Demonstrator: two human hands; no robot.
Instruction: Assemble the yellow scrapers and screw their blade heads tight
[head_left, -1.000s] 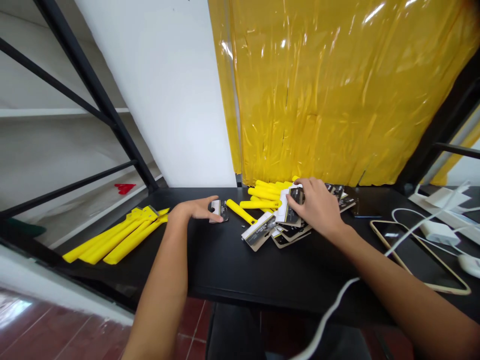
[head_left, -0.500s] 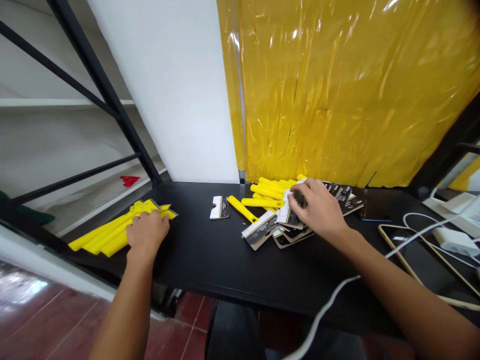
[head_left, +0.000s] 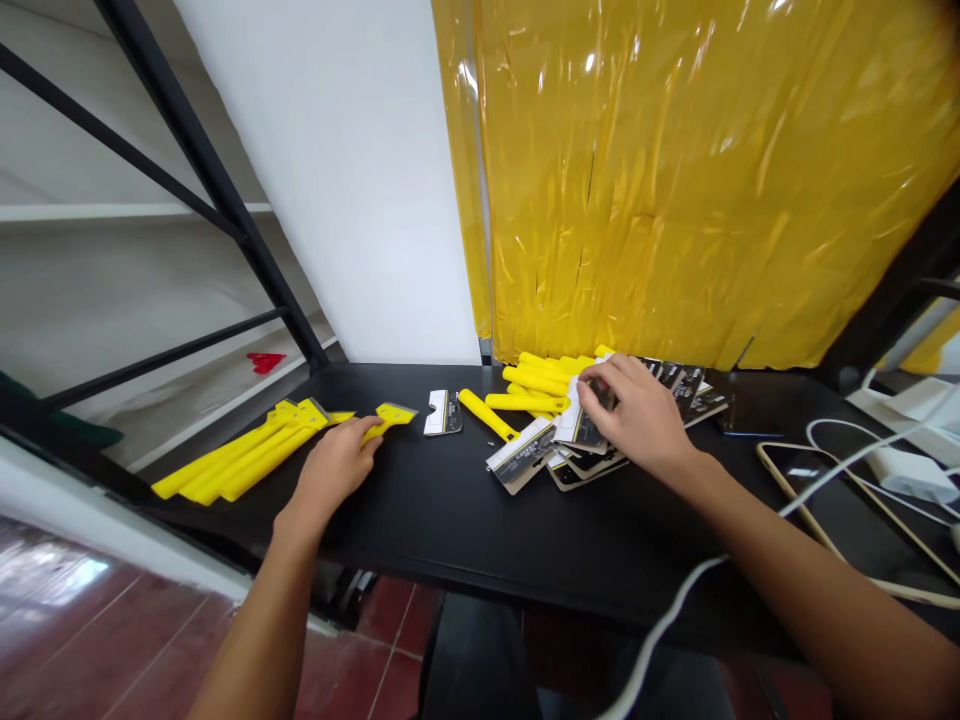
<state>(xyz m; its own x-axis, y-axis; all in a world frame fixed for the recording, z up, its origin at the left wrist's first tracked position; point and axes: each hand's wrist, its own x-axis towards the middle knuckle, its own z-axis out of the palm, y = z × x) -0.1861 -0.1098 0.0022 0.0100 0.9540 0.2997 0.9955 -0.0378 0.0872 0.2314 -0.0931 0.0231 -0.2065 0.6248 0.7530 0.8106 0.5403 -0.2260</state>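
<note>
Holding a yellow scraper [head_left: 390,415] in the left hand [head_left: 336,465], with fingers wrapped over the handle and the head pointing past the fingertips toward a small card [head_left: 444,413] just beyond. Resting the right hand [head_left: 632,410] on a heap of printed cards [head_left: 521,457], with thumb and fingertips at the upper card [head_left: 576,420]; cannot tell whether pinched or just touched. Could scratch the small card, or shove it into the heap, by pushing the scraper too far. Might also spill the overlapping cards by dragging the right hand, or knock the scraper bundle [head_left: 259,455], left of the left hand, over the near edge of the table [head_left: 450,510]. Finding most room between the hands, nearer the body; less right of the right hand, with a gold-rimmed device [head_left: 862,520] and white cable [head_left: 667,620] there.
</note>
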